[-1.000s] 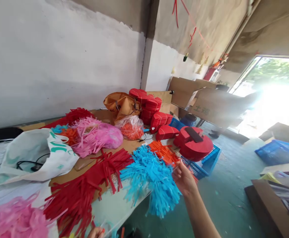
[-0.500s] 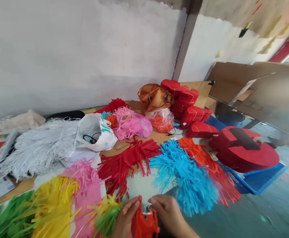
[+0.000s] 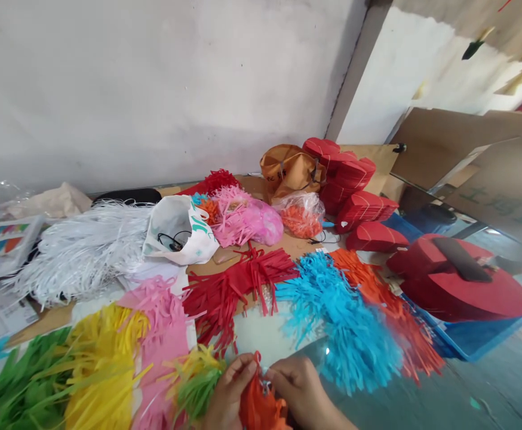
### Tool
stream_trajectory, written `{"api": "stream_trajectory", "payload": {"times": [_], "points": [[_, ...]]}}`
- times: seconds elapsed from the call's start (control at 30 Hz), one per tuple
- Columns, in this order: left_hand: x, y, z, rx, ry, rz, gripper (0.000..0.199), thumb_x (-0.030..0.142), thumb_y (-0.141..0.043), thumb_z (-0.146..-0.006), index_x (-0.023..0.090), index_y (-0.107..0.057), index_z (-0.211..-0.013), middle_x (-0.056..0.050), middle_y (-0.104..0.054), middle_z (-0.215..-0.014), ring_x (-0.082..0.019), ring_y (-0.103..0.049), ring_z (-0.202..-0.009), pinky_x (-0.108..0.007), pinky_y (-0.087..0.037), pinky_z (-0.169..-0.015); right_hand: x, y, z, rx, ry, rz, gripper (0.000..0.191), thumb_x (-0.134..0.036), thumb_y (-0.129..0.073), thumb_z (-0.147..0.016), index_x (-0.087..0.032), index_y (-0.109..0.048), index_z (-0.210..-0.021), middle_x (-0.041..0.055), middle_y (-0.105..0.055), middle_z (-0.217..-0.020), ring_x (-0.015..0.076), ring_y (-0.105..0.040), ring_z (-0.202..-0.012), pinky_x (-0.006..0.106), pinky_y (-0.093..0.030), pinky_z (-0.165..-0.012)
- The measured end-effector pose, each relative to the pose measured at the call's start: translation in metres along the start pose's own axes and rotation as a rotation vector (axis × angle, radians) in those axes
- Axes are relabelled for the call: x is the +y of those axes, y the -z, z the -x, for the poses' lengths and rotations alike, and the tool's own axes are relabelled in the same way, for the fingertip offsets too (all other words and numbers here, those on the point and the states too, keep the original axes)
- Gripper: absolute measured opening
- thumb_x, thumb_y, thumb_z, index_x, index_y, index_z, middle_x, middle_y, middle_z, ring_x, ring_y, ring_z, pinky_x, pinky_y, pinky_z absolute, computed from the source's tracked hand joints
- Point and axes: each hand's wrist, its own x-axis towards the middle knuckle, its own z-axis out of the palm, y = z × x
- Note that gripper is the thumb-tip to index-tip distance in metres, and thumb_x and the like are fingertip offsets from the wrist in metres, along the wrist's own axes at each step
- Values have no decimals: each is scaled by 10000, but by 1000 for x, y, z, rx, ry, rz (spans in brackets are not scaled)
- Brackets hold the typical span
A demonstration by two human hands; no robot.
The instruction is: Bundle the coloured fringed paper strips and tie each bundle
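At the bottom edge, my left hand (image 3: 230,388) is closed on an orange-red fringed tassel (image 3: 263,409), whose small loop stands up at the fingertips. My right hand (image 3: 300,387) is on the other side of it, thumb and finger pinched at a thin white tie (image 3: 265,377) by the tassel's top. The lower end of the tassel runs out of view. A yellow-and-green tassel (image 3: 198,382) lies just left of my left hand. Blue fringed strips (image 3: 341,328) spread to the right of my right hand, and dark red fringe (image 3: 238,283) lies beyond both hands.
Green (image 3: 23,382), yellow (image 3: 104,364) and pink fringe (image 3: 160,352) cover the table's left front. Behind are white strips (image 3: 82,254), a white bag (image 3: 183,230) and a brown bag (image 3: 290,173). Stacked red pieces (image 3: 364,209) and a blue crate (image 3: 480,337) are at right.
The view has swung slightly left, so the table's contents sit farther right. My hands stay on the tassel, and my right fingers are a little closer to its top.
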Motion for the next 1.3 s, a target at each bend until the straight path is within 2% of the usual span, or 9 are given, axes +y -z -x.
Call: {"api": "stream_trajectory", "payload": {"times": [0.2,0.3,0.4,0.5,0.67,0.77,0.87,1.17,1.3], "points": [[-6,3,0,-79,60,85,437,401,-951,-452,224,-690,-755,28,-700,-704,-136,-631,-660,-242,-510,-653,5,1,4,24,-69,-15,386,-426,-479,-826,-166,-521,-543,-22,-428,-514,96,-396,-509,216,-262,-493],[-12,8,-2,-109,-70,-114,421,478,-905,-527,206,-688,-763,16,-678,-725,-145,-616,-699,-245,-495,-682,-1,3,8,30,-45,97,358,-407,-471,-842,-172,-560,-588,-13,-482,-538,109,-449,-537,216,-279,-512],[-17,12,-1,-149,-267,-412,413,564,-800,-659,187,-677,-776,-8,-661,-741,-168,-612,-733,-260,-488,-709,-5,5,13,-18,-23,219,186,-349,-528,-838,-189,-610,-789,-19,-559,-602,125,-517,-579,213,-298,-531],[-18,13,3,-151,-380,-565,402,584,-717,-740,188,-656,-763,-9,-636,-717,-174,-597,-709,-268,-478,-692,-1,4,16,-42,-21,178,154,-338,-541,-863,-195,-595,-879,-20,-600,-669,129,-561,-616,208,-340,-564],[-18,13,9,-104,-247,-374,407,559,-785,-685,189,-641,-778,9,-629,-715,-145,-578,-679,-246,-475,-661,15,-1,22,29,-38,23,427,-546,-483,-919,-174,-630,-771,1,-611,-663,133,-577,-636,213,-400,-609],[-18,9,12,-87,-95,-127,438,491,-885,-570,192,-631,-764,15,-629,-703,-134,-578,-651,-248,-487,-642,17,-2,27,50,-23,-26,476,-575,-510,-893,-155,-672,-737,17,-631,-655,135,-574,-623,214,-407,-596],[-17,7,15,-94,-23,-34,425,439,-918,-535,204,-633,-746,17,-632,-681,-129,-586,-632,-244,-497,-628,17,-2,31,86,-16,-64,487,-565,-532,-875,-138,-688,-700,30,-640,-641,135,-565,-601,215,-405,-577],[-19,10,16,-93,-57,-64,429,475,-901,-557,210,-635,-765,23,-625,-695,-129,-581,-643,-241,-502,-647,20,-7,30,133,-29,-75,443,-511,-526,-865,-142,-672,-668,37,-640,-615,135,-556,-570,216,-391,-551],[-20,14,15,-137,-229,-378,388,540,-793,-690,191,-640,-765,10,-621,-728,-145,-572,-709,-241,-474,-688,9,-3,29,98,0,131,346,-395,-492,-878,-163,-673,-694,24,-651,-636,131,-575,-604,212,-365,-575]]}}
